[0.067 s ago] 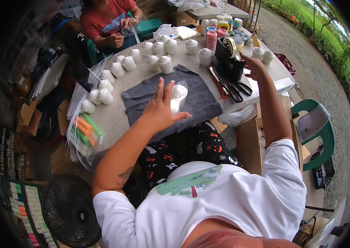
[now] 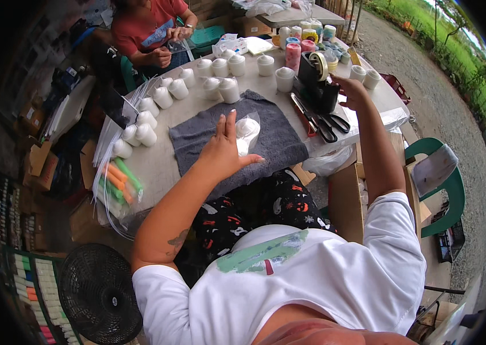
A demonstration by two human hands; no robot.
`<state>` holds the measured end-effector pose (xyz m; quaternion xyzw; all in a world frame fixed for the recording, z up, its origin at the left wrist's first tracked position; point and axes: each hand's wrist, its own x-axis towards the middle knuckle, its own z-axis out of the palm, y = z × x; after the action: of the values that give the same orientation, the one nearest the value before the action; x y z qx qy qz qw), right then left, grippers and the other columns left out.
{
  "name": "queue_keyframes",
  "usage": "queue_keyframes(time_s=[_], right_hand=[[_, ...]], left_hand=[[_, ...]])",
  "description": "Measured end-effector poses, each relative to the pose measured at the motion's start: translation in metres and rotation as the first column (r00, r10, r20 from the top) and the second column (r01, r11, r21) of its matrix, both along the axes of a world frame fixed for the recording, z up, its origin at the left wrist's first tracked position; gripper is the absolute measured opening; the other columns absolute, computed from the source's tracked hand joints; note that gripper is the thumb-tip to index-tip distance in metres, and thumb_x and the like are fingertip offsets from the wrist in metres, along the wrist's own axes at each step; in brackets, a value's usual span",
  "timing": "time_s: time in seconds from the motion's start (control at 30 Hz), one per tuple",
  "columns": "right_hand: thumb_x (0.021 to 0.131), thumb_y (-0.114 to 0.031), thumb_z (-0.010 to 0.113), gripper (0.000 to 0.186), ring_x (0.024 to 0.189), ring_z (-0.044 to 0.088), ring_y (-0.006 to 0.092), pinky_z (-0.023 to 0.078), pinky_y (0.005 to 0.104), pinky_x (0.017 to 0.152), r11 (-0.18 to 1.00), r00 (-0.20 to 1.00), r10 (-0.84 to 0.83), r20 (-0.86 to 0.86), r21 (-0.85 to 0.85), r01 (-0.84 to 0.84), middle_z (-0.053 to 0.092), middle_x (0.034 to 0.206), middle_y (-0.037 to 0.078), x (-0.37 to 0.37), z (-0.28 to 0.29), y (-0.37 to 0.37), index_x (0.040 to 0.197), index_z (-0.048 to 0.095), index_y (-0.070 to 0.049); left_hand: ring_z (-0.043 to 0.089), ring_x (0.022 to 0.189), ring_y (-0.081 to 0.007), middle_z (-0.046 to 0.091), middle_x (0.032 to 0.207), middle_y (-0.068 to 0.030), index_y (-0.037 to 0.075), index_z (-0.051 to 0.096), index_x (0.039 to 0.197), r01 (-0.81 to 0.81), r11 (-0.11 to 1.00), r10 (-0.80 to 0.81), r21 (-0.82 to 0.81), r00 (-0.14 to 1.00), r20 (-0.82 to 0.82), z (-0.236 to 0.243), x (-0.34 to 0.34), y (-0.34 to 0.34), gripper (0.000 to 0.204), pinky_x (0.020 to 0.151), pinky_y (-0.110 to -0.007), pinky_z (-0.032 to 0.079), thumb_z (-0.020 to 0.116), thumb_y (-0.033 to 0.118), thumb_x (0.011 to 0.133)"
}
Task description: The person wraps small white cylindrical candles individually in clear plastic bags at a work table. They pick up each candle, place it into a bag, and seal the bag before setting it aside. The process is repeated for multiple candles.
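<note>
On a dark grey towel (image 2: 277,135) lies a white candle in clear plastic (image 2: 247,131). My left hand (image 2: 223,150) is beside it, thumb stretched out and fingers extended along its left side; whether the palm touches it is hidden. My right hand (image 2: 357,93) reaches out to the black tape dispenser (image 2: 313,75), which carries a roll of clear tape (image 2: 319,64). Its index finger is near the dispenser's front end and its thumb is apart, lower down. Scissors (image 2: 329,129) and a cutter-like tool (image 2: 303,112) lie just before the dispenser.
White candles (image 2: 229,90) stand in a curve along the table (image 2: 168,167). Orange and green sticks (image 2: 118,175) lie at left among clear plastic strips. Coloured candles (image 2: 293,56) stand behind the dispenser. Across the table sits a person in a red shirt (image 2: 145,29). A fan (image 2: 99,293) stands lower left.
The fingers of my left hand have drawn closer together and shifted slightly beside the wrapped candle. My right hand stays almost in place at the tape dispenser.
</note>
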<state>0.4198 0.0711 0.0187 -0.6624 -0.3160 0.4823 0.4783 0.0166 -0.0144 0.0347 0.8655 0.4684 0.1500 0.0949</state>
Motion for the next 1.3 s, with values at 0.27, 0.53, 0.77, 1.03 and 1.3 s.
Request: queue_keyframes(time_s=[0.27, 0.53, 0.77, 1.03, 1.3], right_hand=[[0.080, -0.019, 0.076, 0.026, 0.114, 0.054, 0.0191, 0.037, 0.0266, 0.095, 0.824, 0.995, -0.039, 0.088, 0.567, -0.018, 0.059, 0.124, 0.018, -0.007, -0.037, -0.028, 0.098, 0.069, -0.001], [0.088, -0.017, 0.069, 0.017, 0.094, 0.059, 0.0144, 0.046, 0.0275, 0.082, 0.760, 0.950, -0.259, 0.172, 0.644, 0.090, 0.064, 0.109, 0.011, 0.005, -0.065, -0.041, 0.090, 0.067, 0.000], [0.085, -0.030, 0.074, 0.081, 0.063, 0.051, 0.0114, 0.042, 0.0266, 0.059, 0.775, 0.882, 0.297, 0.365, 0.448, -0.446, 0.054, 0.067, 0.006, -0.190, -0.023, -0.110, 0.140, 0.020, -0.004], [0.092, -0.010, 0.061, 0.062, 0.067, 0.057, 0.0124, 0.047, 0.0288, 0.061, 0.770, 0.816, 0.534, -0.222, 0.525, -0.362, 0.058, 0.078, 0.006, -0.216, -0.042, -0.083, 0.139, 0.021, -0.008], [0.089, -0.037, 0.068, 0.033, 0.081, 0.050, 0.0106, 0.041, 0.0263, 0.072, 0.621, 0.728, 0.589, 0.351, 0.380, -0.685, 0.050, 0.080, 0.001, -0.196, 0.026, -0.098, 0.084, 0.063, -0.005]], left_hand=[[0.038, 0.134, -0.0349, 0.049, 0.139, -0.0121, 0.020, 0.028, 0.146, 0.153, 0.971, -0.186, -0.184, 0.967, -0.175, 0.011, -0.031, 0.038, 0.096, 0.111, -0.050, 0.023, 0.082, 0.025, 0.067], [0.048, 0.122, -0.0317, 0.059, 0.122, -0.0064, 0.022, 0.048, 0.132, 0.087, 0.994, -0.074, 0.073, 0.984, -0.165, -0.003, 0.003, 0.027, 0.091, 0.102, -0.050, 0.032, 0.085, 0.047, 0.053], [0.059, 0.103, -0.0283, 0.063, 0.107, -0.0050, 0.018, 0.056, 0.121, 0.124, 0.970, -0.107, 0.210, 0.990, -0.089, -0.015, -0.004, 0.023, 0.079, 0.091, -0.045, 0.040, 0.087, 0.042, 0.053], [0.059, 0.101, -0.0278, 0.063, 0.100, -0.0049, 0.016, 0.058, 0.116, 0.102, 0.969, -0.094, 0.227, 0.995, -0.046, -0.015, -0.005, 0.025, 0.073, 0.088, -0.045, 0.041, 0.087, 0.039, 0.053], [0.059, 0.097, -0.0251, 0.061, 0.093, -0.0033, 0.016, 0.060, 0.114, 0.186, 0.861, -0.168, 0.474, 0.983, -0.081, 0.004, -0.012, 0.013, 0.069, 0.089, -0.043, 0.040, 0.087, 0.034, 0.054]])
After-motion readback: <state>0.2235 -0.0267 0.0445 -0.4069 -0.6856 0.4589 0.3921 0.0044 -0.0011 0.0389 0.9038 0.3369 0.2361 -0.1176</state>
